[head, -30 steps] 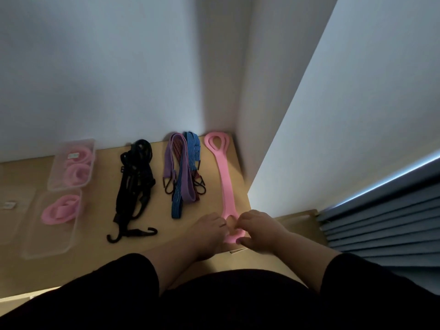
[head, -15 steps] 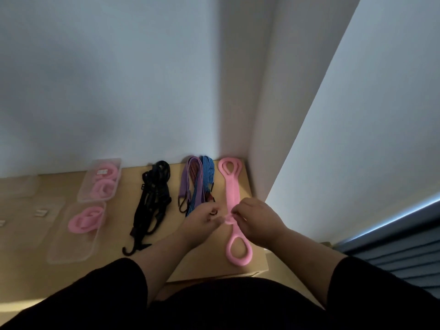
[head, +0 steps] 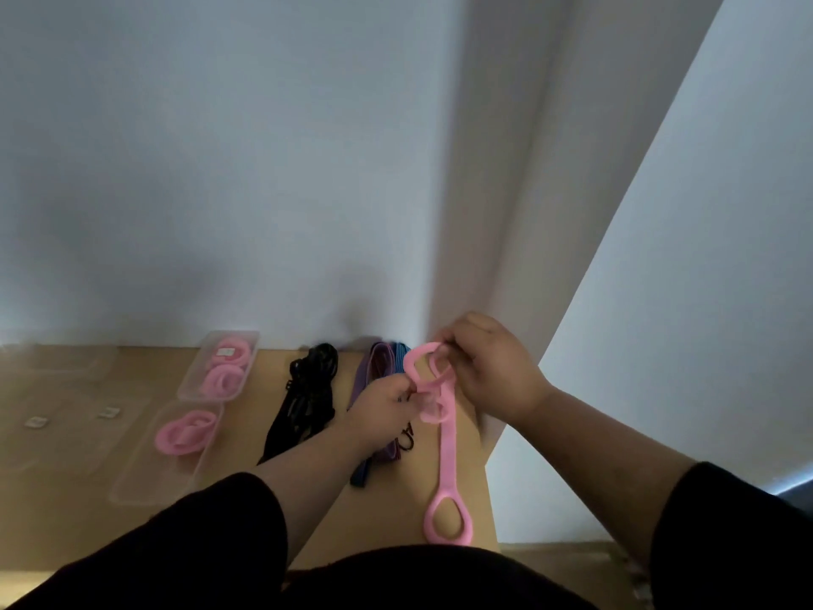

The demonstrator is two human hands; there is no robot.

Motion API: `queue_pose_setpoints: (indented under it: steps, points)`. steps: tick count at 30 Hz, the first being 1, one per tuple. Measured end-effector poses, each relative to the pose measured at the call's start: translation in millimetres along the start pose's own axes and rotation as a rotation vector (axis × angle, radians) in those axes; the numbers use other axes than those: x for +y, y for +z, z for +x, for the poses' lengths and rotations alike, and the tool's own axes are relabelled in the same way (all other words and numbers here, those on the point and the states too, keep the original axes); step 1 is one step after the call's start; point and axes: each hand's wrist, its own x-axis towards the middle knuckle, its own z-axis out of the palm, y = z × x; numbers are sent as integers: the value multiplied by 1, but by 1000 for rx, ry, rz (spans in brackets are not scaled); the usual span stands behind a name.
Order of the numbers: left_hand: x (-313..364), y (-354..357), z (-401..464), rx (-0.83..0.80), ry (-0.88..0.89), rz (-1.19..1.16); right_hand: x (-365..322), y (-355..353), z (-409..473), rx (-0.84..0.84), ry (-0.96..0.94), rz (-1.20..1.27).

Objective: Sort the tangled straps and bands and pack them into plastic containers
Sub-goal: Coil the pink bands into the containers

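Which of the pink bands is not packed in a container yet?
The long pink band held by both hands; the coiled ones lie in the two clear containers on the left.

Bare wooden surface lies between the two clear containers at left and the black strap bundle. Purple and blue bands crowd the strip beside the pink strap. The wall corner closes off the right edge; the back wall blocks the far side.
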Motion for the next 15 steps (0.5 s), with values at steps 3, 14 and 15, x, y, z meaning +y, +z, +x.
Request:
queue_pose_setpoints:
  steps: [3, 14, 15]
  points:
    - [12, -5, 1, 91, -20, -195, -3, -6, 6, 63, -98, -52]
    - [37, -48, 12, 7, -222, -905, 9, 30, -33, -16, -301, -248]
    - [39, -48, 13, 35, -198, -877, 9, 32, -36, -27, -304, -256]
